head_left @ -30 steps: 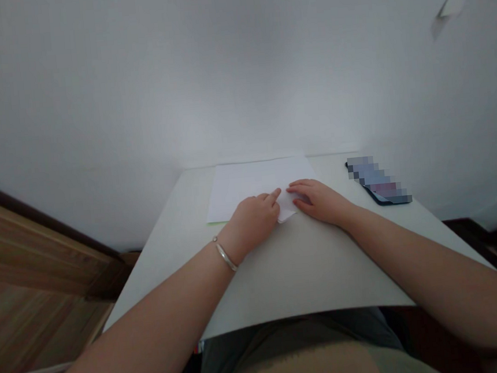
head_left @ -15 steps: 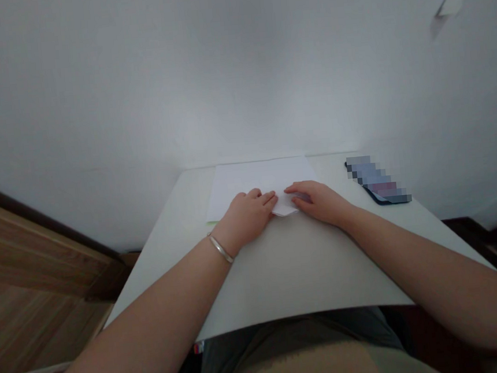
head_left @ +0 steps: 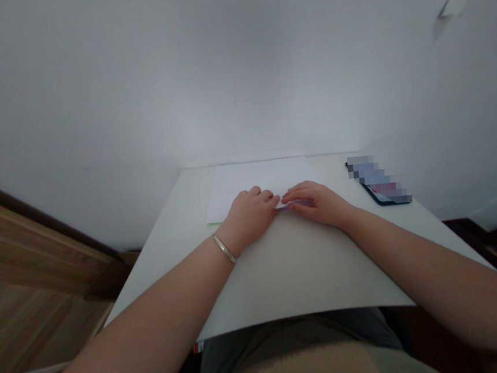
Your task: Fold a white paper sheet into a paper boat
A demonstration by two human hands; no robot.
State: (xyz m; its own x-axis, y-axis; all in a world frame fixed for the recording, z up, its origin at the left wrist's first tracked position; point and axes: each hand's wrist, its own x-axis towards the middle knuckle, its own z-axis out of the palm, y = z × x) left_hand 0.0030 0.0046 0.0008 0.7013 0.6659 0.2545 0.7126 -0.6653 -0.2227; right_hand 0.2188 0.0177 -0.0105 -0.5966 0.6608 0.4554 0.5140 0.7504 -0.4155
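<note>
Paper (head_left: pixel 282 205) between the fingers of both hands, head view.
Left hand (head_left: pixel 253 214): fingers curled at the paper's left end; whether they pinch or press, cannot tell. Right hand (head_left: pixel 322 204): thumb and fingers narrow, paper between them, apparently to steady it. White sheet (head_left: pixel 235 182) lies flat beyond the fingers on the surface (head_left: pixel 308 268); phone (head_left: pixel 379 185) lies right of them, presumably leaving working room. No container shows.

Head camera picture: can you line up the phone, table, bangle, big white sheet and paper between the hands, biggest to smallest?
1. White table
2. Big white sheet
3. Phone
4. Silver bangle
I can't rank the paper between the left hand and right hand; it's mostly hidden.
</note>
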